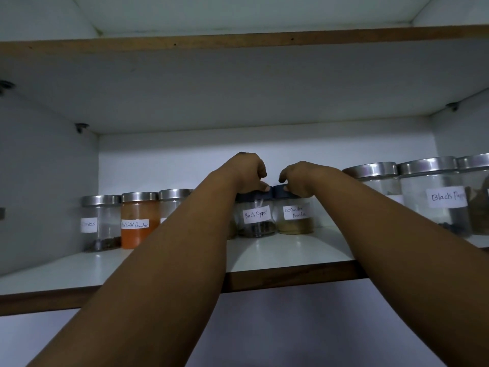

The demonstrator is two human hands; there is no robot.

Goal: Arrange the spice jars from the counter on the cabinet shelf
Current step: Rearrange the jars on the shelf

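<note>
Fingers (265, 187) of left hand (247, 170) are curling over the dark lid of the Black Pepper jar (256, 218); right hand (297, 178) is gripping the lid of the Coriander Powder jar (295, 214). Both small jars are standing upright, touching, mid-shelf (277, 254) in a dim white cabinet. Steel-lidded chilli powder jar (139, 221) is sitting left, bigger jars (434, 197) right. Left forearm is hiding one jar; the rightmost is getting cut off.

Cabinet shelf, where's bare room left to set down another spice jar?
The white shelf is bare along its front strip, ahead of the jars, and at the far left beside the steel-lidded cloves jar. It is crowded mid-row, where both hands grip the dark-lidded black pepper jar and coriander powder jar.
</note>
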